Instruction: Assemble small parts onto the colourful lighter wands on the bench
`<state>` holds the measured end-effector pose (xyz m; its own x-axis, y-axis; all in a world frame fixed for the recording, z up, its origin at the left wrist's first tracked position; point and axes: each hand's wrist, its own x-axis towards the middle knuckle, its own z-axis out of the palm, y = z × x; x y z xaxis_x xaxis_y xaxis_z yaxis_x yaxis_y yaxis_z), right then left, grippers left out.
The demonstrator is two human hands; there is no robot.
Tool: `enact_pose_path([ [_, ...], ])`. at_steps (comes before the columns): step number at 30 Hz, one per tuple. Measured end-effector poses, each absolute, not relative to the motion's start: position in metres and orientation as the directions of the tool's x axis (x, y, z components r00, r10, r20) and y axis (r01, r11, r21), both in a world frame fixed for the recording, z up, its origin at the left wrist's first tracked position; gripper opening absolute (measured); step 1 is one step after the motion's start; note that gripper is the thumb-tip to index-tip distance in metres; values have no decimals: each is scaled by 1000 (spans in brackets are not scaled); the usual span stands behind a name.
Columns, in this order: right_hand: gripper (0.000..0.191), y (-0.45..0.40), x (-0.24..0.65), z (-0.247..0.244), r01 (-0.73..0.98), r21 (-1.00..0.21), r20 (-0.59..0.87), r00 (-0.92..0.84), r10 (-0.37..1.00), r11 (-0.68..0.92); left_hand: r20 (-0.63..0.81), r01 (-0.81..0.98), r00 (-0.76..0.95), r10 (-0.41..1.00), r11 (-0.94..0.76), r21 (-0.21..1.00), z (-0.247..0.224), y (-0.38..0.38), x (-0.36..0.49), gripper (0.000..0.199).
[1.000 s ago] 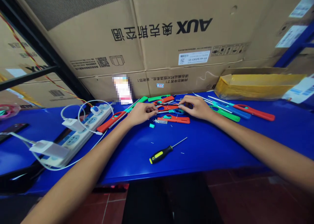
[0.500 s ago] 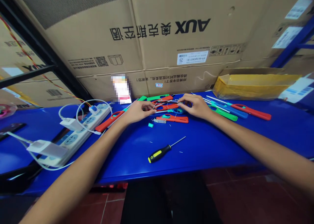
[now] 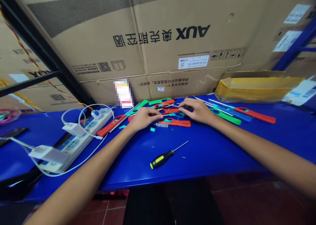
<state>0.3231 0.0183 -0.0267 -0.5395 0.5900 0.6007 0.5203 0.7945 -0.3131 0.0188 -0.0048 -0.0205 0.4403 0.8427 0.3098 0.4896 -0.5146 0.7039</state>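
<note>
My left hand (image 3: 145,118) and my right hand (image 3: 197,110) hover close together, fingertips pinched over a tangle of thin wires and a red plastic lighter handle (image 3: 169,111). What the fingers grip is too small to tell. Just below lies an orange-red long-nosed lighter body (image 3: 177,123), beside a small metal part (image 3: 161,125) and a teal piece (image 3: 152,129). Further lighters spread to both sides, including a red one (image 3: 255,119), a green one (image 3: 225,117) and an orange-red one (image 3: 108,127). A yellow-and-black screwdriver (image 3: 160,159) lies nearer me.
The blue workbench (image 3: 202,156) carries a white power strip (image 3: 74,144) with white chargers (image 3: 48,153) and cables at the left. A yellow-taped carton (image 3: 256,90) and large AUX cardboard boxes (image 3: 158,47) stand behind it.
My left hand has shifted slightly right, uncovering a red part and a teal piece. The whole view has moved a little, and my right hand stays over the pile.
</note>
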Motion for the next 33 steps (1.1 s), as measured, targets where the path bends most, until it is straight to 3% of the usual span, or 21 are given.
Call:
enact_pose_path([
  [7, 15, 17, 321, -26, 516, -324, 595, -541, 595, 793, 214, 524, 444, 870, -446, 725, -26, -2, 13, 30],
  [14, 16, 15, 319, -26, 513, -315, 603, -541, 586, 799, 253, 570, 471, 845, -510, 644, -29, 2, 13, 26],
  [24, 17, 17, 320, -29, 512, -283, 604, -562, 565, 811, 237, 643, 426, 873, -476, 600, -21, 3, 10, 26],
  [33, 14, 20, 321, -31, 499, -272, 612, -570, 548, 823, 245, 646, 418, 875, -476, 597, 1, -1, 0, 38],
])
